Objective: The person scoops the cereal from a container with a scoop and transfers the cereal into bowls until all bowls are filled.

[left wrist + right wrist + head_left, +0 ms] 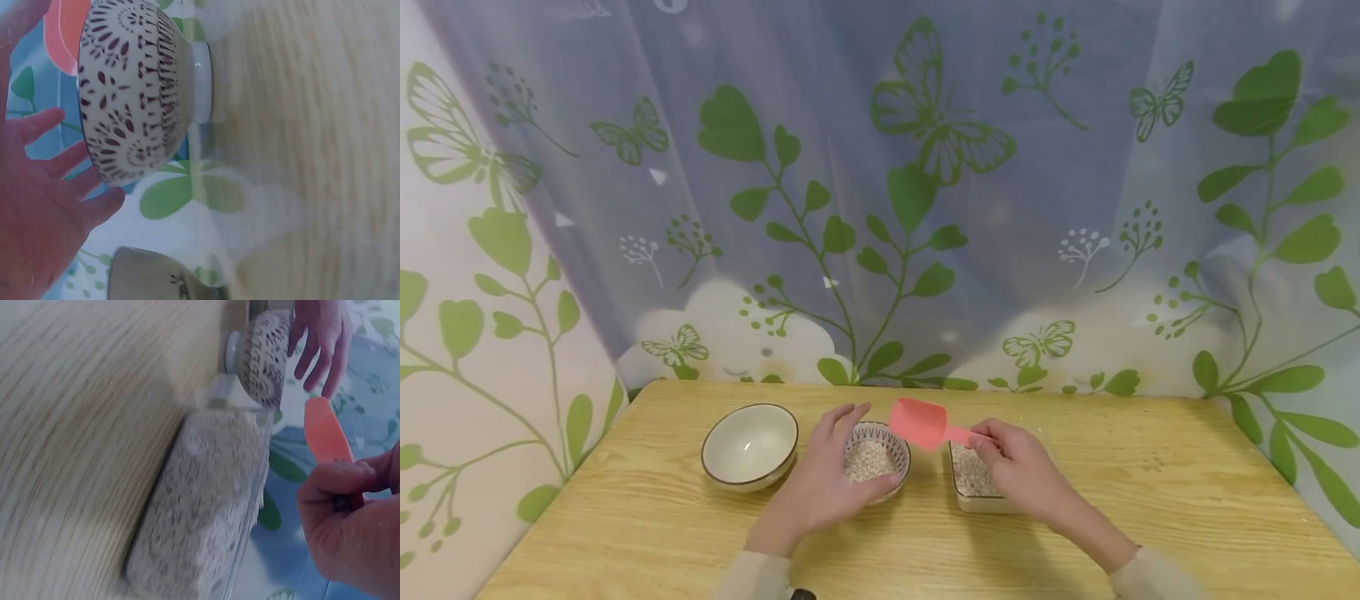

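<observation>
My right hand (1026,471) pinches the handle of a pink scoop (919,422) between thumb and fingers. The scoop's head is up in the air, over the right edge of a small patterned bowl (128,94) holding pale flakes (868,460). My left hand (827,483) is spread at that bowl's left side, thumb over the near rim and fingers by the far rim, gripping nothing. Below my right hand stands a rectangular dish (988,503) of similar flakes, partly hidden by the hand. In the right wrist view, the scoop (325,431) points toward my left hand's fingertips.
A larger cream bowl (748,446) with a dark rim stands left of my left hand. All the dishes are on a wooden table (647,517). Behind its far edge hangs a curtain (850,250) printed with leaves and butterflies.
</observation>
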{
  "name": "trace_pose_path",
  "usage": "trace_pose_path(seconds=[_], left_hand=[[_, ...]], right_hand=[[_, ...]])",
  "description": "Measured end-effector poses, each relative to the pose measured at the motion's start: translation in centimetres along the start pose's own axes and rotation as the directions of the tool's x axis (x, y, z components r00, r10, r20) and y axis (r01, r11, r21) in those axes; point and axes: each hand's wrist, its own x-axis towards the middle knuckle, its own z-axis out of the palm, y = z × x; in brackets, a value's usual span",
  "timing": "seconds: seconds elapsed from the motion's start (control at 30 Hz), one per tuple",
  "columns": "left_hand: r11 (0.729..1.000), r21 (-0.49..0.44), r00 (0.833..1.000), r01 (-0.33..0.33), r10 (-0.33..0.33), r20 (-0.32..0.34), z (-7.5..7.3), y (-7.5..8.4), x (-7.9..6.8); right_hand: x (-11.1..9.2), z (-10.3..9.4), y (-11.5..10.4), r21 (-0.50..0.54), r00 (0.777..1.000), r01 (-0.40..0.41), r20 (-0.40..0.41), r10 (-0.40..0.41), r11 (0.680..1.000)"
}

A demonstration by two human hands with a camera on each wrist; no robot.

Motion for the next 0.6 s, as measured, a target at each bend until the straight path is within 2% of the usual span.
trace_pose_path(seconds=[0.1,0.3,0.47,0.6], left_hand=[[0.997,0.071,0.999,-0.032,0.033,-0.019,0.0,0.7,0.1],[0.987,0.141,0.996,-0.078,0.082,-0.024,0.4,2.2,0.1],[0.987,0.120,0.994,-0.111,0.113,-0.013,1.1,3.2,0.3],[0.990,0.074,0.992,-0.123,0.122,0.021,1.7,4.2,0.6]], right_hand=[[-0.4,-1.3,0.6,0.106,0.997,-0.070,0.026,0.067,0.992],[-1.1,-4.2,2.0,0.268,0.990,-0.140,0.071,0.126,0.953],[-1.7,-6.1,3.2,0.273,0.985,-0.174,0.060,0.164,0.946],[-2.2,-7.2,3.9,0.253,0.981,-0.195,0.035,0.192,0.948]])
